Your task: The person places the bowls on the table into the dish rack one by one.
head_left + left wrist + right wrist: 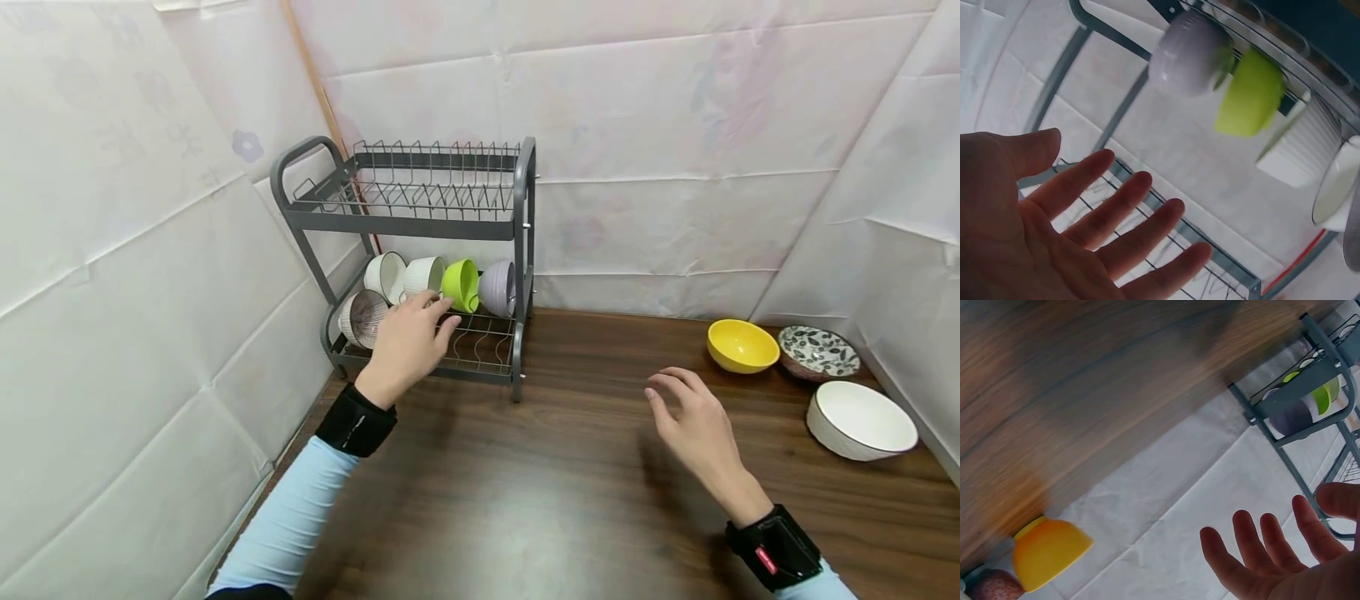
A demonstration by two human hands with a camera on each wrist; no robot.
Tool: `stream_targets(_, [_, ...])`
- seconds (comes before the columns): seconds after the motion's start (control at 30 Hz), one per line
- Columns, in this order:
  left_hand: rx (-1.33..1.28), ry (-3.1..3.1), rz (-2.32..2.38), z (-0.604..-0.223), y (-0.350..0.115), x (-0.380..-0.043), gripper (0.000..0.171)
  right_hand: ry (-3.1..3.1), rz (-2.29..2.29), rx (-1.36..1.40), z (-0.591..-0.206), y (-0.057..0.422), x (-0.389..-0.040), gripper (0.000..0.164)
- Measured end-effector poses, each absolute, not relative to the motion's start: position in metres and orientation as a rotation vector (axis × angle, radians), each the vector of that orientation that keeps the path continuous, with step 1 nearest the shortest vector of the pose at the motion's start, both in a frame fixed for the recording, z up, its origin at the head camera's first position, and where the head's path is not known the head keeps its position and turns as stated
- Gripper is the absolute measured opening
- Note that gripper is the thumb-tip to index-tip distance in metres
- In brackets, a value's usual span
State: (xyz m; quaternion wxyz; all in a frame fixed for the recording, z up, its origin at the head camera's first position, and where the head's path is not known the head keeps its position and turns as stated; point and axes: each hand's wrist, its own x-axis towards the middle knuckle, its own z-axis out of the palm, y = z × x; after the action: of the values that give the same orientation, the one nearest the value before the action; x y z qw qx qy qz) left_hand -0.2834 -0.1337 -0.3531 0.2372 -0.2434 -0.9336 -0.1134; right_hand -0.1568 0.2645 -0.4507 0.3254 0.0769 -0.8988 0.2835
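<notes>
My left hand is in front of the lower tier of a grey two-tier dish rack, fingers spread and holding nothing. On that tier a patterned bowl stands tilted at the front left. Behind it are two white cups, a green cup and a lilac cup in a row. In the left wrist view the fingers are apart from the green cup. My right hand hovers over the table with loosely bent fingers, left of a yellow bowl.
At the right of the brown wooden table stand a floral-patterned bowl and a large white bowl, beside the yellow one. White sheeting walls the back and both sides. Wire slots line the rack's upper tier.
</notes>
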Motion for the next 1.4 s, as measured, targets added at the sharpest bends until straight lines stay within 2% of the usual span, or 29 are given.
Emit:
stream_targets(0.53, [-0.630,-2.568,-0.390,-0.375,-0.111,-0.271,0.036,-2.410,0.668,0.050,-0.460,0.305,-0.157,0.020])
stream_targets(0.93, [-0.643,-2.575,-0.369,-0.375,-0.111,-0.271,0.036,-2.520,0.582,-0.144,-0.467,0.361,-0.185,0.031])
stream_targets(1.4, [-0.649,-2.592,-0.378,-0.372,-0.107,-0.267,0.036,-2.611,0.521,-0.268,-0.465,0.387,-0.207,0.039])
